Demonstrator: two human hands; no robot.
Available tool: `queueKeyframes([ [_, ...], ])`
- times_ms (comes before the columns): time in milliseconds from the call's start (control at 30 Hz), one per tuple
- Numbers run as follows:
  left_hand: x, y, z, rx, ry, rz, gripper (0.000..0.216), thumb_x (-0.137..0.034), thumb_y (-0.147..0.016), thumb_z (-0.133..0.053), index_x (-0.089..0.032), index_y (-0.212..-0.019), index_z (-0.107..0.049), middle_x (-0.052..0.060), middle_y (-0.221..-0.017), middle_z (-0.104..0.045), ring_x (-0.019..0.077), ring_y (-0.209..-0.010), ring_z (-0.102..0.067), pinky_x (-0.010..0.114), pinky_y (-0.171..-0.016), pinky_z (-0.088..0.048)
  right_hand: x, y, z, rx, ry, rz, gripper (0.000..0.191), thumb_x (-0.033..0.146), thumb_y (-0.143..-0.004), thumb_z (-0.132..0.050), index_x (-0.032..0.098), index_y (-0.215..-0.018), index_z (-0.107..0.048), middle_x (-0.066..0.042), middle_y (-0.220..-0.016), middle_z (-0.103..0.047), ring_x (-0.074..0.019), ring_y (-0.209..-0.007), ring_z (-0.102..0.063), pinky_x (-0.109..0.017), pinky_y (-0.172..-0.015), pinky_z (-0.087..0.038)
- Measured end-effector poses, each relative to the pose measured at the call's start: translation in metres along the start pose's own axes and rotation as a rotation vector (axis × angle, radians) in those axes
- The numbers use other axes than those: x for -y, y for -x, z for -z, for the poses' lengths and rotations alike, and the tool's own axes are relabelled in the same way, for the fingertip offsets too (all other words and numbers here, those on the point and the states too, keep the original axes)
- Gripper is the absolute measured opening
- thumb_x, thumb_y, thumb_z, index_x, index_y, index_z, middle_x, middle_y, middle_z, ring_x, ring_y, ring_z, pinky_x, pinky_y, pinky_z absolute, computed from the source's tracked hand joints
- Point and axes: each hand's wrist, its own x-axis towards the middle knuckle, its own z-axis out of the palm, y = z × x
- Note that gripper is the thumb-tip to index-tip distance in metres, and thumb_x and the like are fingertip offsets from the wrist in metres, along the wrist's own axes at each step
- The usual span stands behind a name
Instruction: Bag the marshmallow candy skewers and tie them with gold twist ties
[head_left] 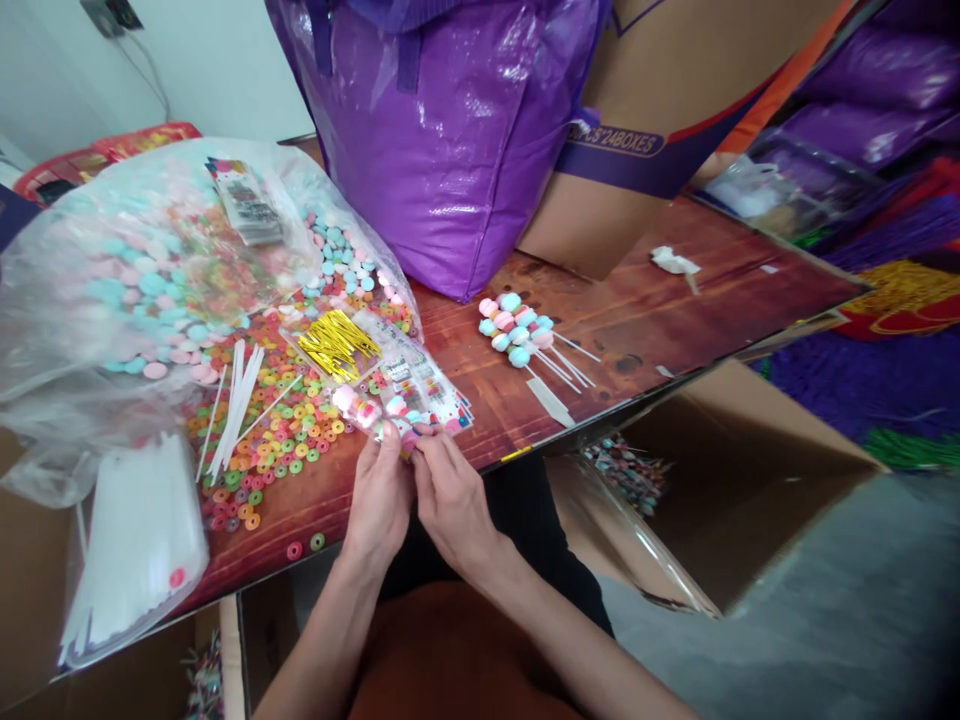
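Note:
My left hand and my right hand meet at the table's front edge. My left thumb and fingers are closed on a candy skewer with pink and pale pieces, which seems to be in a clear wrapper. Close by, my right fingers pinch near its lower end; exactly what they grip is hidden. Just beyond my hands lie gold twist ties and printed clear bags. Ring candies and loose white sticks spread to the left. Several finished-looking candy skewers lie in a pile to the right.
A big clear bag of pastel candies covers the left of the table, above a pack of white sticks. A purple bag and a cardboard carton stand behind. An open box sits below the right edge.

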Motion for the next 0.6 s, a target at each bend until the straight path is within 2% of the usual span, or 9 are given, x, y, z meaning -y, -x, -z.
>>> queueKeyframes([
  [67, -0.006, -0.002, 0.003, 0.035, -0.002, -0.037, 0.028, -0.041, -0.08, -0.077, -0.016, -0.092, -0.07, 0.005, -0.09, -0.072, 0.0188, -0.089, -0.068, 0.035, -0.091, -0.051, 0.0, 0.001, 0.012, 0.092, -0.031, -0.036, 0.024, 0.017, -0.1, -0.04, 0.017, -0.094, -0.062, -0.008, -0.086, -0.066, -0.018, -0.078, -0.065, -0.026, -0.068, -0.049],
  [200, -0.01, -0.002, 0.005, 0.085, -0.018, -0.082, 0.023, -0.039, -0.083, -0.074, -0.017, -0.087, -0.07, 0.004, -0.088, -0.072, 0.019, -0.089, -0.068, 0.036, -0.091, -0.051, -0.004, 0.0, 0.027, 0.232, -0.222, -0.125, 0.027, 0.018, -0.098, -0.044, 0.019, -0.074, -0.057, 0.001, -0.065, -0.055, -0.0112, -0.056, -0.051, -0.022, -0.058, -0.041],
  [267, -0.007, 0.0, 0.005, 0.083, -0.054, -0.067, 0.025, -0.042, -0.084, -0.072, -0.017, -0.086, -0.072, 0.005, -0.086, -0.072, 0.0192, -0.088, -0.068, 0.035, -0.09, -0.051, -0.003, -0.002, 0.023, 0.239, -0.306, -0.132, 0.027, 0.018, -0.097, -0.044, 0.019, -0.073, -0.055, 0.001, -0.065, -0.054, -0.0108, -0.056, -0.05, -0.022, -0.058, -0.039],
  [400, -0.005, 0.002, 0.005, -0.008, -0.09, -0.114, 0.027, -0.043, -0.082, -0.072, -0.016, -0.085, -0.074, 0.006, -0.087, -0.073, 0.0204, -0.088, -0.069, 0.035, -0.09, -0.051, 0.003, -0.006, 0.005, 0.225, -0.39, -0.153, 0.025, 0.02, -0.096, -0.044, 0.019, -0.074, -0.055, 0.0, -0.068, -0.057, -0.0124, -0.059, -0.05, -0.024, -0.06, -0.039],
  [500, -0.009, 0.002, 0.007, -0.011, -0.08, -0.127, 0.025, -0.039, -0.081, -0.074, -0.016, -0.089, -0.076, 0.008, -0.094, -0.075, 0.0233, -0.095, -0.069, 0.036, -0.093, -0.05, 0.008, -0.008, -0.003, 0.261, -0.461, -0.25, 0.027, 0.026, -0.097, -0.044, 0.02, -0.073, -0.054, 0.0, -0.069, -0.057, -0.0138, -0.062, -0.051, -0.025, -0.061, -0.04],
  [600, -0.012, 0.002, 0.011, -0.023, -0.073, -0.135, 0.027, -0.038, -0.083, -0.071, -0.016, -0.097, -0.077, 0.01, -0.102, -0.075, 0.0246, -0.104, -0.067, 0.037, -0.098, -0.048, 0.013, -0.015, -0.007, 0.282, -0.619, -0.38, 0.023, 0.034, -0.097, -0.047, 0.022, -0.08, -0.058, 0.0, -0.074, -0.06, -0.0157, -0.07, -0.055, -0.026, -0.065, -0.043],
])
